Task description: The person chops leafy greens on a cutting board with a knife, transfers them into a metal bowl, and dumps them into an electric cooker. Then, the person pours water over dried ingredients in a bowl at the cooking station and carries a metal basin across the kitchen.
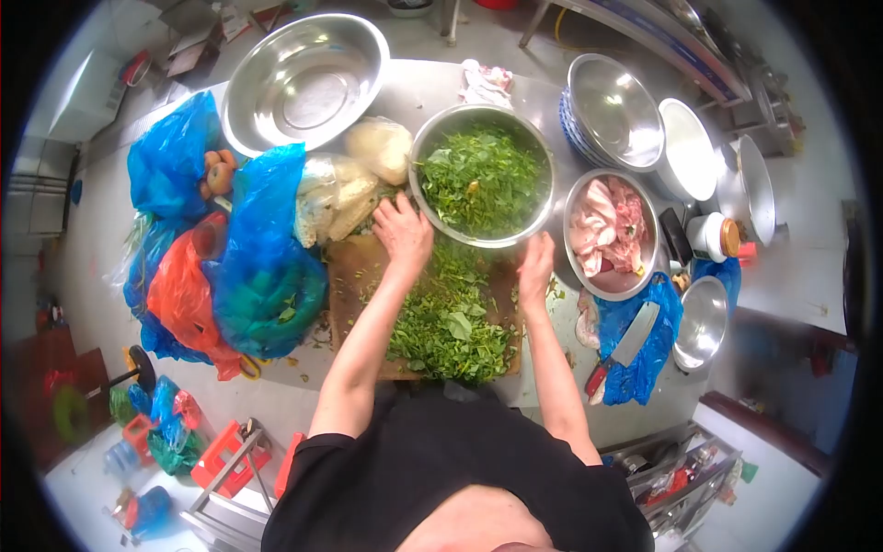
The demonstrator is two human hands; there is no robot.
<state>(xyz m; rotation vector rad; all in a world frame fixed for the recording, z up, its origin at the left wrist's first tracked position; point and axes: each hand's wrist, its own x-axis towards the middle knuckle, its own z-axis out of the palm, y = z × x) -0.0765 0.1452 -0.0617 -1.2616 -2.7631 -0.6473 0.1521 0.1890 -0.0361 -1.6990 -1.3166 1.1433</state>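
A steel bowl [482, 243] full of chopped leafy greens [480, 170] stands at the far edge of a wooden cutting board [354, 276]. On the board lies a pile of chopped greens [455, 327]. My left hand [403, 235], fingers apart, is beside the bowl's left side, close to clear plastic bags [340, 189]. At the bowl's lower right is my right hand [534, 271], its fingers stretched toward the rim. Whether either hand touches the bowl I cannot tell. Neither hand is seen gripping anything.
Raw meat fills a steel bowl [578, 276] on the right. A cleaver [635, 336] lies on a blue bag [667, 317]. Blue bags [262, 267] and a red bag [189, 290] crowd the left. An empty steel basin [308, 78] and stacked bowls [616, 110] stand behind.
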